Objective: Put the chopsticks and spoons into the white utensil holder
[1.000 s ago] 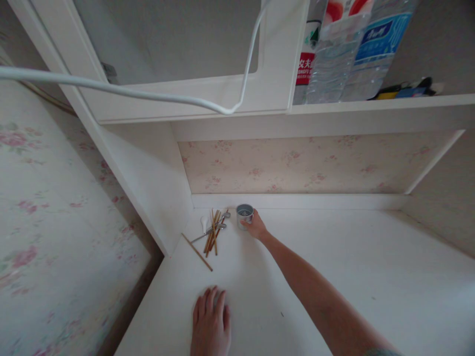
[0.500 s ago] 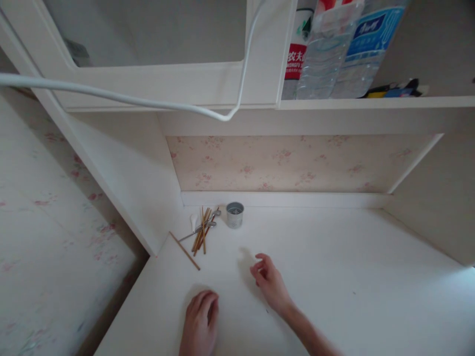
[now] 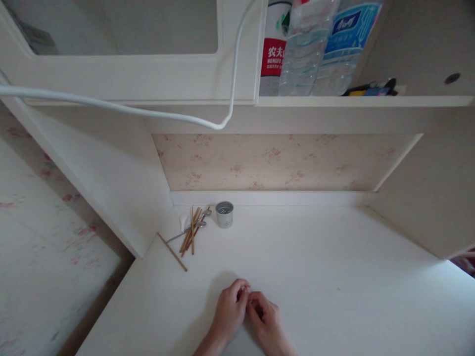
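Note:
My left hand (image 3: 230, 309) and my right hand (image 3: 264, 319) are together over the front of the white tabletop (image 3: 315, 277). Their curled fingertips meet, pinched closed. Whatever may lie between them is hidden or too small to name. Farther back and to the left, several wooden chopsticks (image 3: 193, 232) lie in a loose pile with metal spoons (image 3: 202, 224). One separate chopstick (image 3: 172, 252) rests diagonally nearer the front. A white spoon (image 3: 183, 222) lies beside the pile. To its right a grey perforated utensil holder (image 3: 224, 215) stands upright, with no utensils showing in it.
A white cable (image 3: 166, 116) hangs across the upper view, in front of the cabinet door (image 3: 148, 79). Plastic water bottles (image 3: 304, 54) stand on the shelf (image 3: 371, 101) above the table. White side panels (image 3: 111, 173) bound the tabletop at left and right.
My hands were apart and have come together at the front, the left moving right and the right drawing back, its fingers closing. The view has shifted slightly to the right.

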Demonstrator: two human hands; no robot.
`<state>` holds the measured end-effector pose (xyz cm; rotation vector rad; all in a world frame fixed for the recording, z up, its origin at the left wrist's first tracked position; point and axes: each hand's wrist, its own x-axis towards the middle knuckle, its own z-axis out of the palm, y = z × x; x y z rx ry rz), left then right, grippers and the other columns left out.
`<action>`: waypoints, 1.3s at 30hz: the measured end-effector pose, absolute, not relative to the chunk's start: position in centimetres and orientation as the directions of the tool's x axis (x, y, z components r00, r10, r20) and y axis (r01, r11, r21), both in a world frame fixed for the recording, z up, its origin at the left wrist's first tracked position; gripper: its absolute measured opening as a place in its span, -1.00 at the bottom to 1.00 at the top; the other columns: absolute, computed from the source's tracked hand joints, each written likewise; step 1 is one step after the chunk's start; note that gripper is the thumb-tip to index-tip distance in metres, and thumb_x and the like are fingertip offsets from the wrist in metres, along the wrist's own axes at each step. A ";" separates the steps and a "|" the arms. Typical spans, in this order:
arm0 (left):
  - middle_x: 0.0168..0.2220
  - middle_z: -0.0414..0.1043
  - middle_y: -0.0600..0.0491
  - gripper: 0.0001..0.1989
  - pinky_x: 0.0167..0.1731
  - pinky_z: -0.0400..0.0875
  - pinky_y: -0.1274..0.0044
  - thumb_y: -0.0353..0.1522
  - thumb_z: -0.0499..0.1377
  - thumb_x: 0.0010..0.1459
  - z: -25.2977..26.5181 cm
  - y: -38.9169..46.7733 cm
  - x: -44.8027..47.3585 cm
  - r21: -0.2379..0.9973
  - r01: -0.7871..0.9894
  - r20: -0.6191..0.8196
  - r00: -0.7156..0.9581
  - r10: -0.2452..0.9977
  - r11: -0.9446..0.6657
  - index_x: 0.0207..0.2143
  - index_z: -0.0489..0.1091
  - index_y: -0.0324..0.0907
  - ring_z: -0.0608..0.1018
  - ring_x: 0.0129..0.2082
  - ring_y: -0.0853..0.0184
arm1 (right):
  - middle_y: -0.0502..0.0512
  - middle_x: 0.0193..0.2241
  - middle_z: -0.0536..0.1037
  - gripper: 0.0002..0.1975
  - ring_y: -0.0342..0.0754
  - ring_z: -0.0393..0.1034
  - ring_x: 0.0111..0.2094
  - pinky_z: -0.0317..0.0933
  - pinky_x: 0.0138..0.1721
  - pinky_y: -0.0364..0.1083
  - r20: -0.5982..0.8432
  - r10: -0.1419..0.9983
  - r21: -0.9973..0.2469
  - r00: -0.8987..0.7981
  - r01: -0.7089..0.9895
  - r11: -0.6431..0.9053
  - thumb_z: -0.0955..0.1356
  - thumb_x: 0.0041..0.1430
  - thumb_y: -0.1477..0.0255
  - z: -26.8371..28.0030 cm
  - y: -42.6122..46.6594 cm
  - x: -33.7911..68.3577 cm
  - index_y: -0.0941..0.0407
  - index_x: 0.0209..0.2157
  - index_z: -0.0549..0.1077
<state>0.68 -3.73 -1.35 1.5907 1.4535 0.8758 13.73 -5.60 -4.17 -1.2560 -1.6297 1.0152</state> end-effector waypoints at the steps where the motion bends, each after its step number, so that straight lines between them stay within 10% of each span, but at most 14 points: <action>1: -0.34 0.54 0.07 -0.73 -0.29 0.36 0.59 -0.28 -0.03 0.27 -1.5 -3.8 0.6 0.890 0.456 -0.020 0.104 0.994 -0.030 -0.23 0.44 -0.13 0.55 -0.33 0.36 | 0.03 -0.51 0.50 -0.78 -0.11 0.34 -0.51 0.15 -0.46 -0.19 0.125 0.977 -0.932 -0.173 0.316 0.175 0.23 0.28 0.35 -4.1 -5.6 13.7 0.14 -0.33 0.44; 39: -0.32 0.56 0.09 -0.74 -0.26 0.37 0.61 -0.31 -0.06 0.28 -1.3 -4.4 0.4 0.852 0.519 0.001 0.126 0.992 -0.067 -0.23 0.41 -0.11 0.57 -0.31 0.37 | 0.01 -0.45 0.54 -0.86 -0.11 0.39 -0.44 0.20 -0.40 -0.18 0.096 0.972 -0.937 -0.212 0.309 0.160 0.26 0.18 0.53 -2.9 -5.9 13.7 0.13 -0.32 0.46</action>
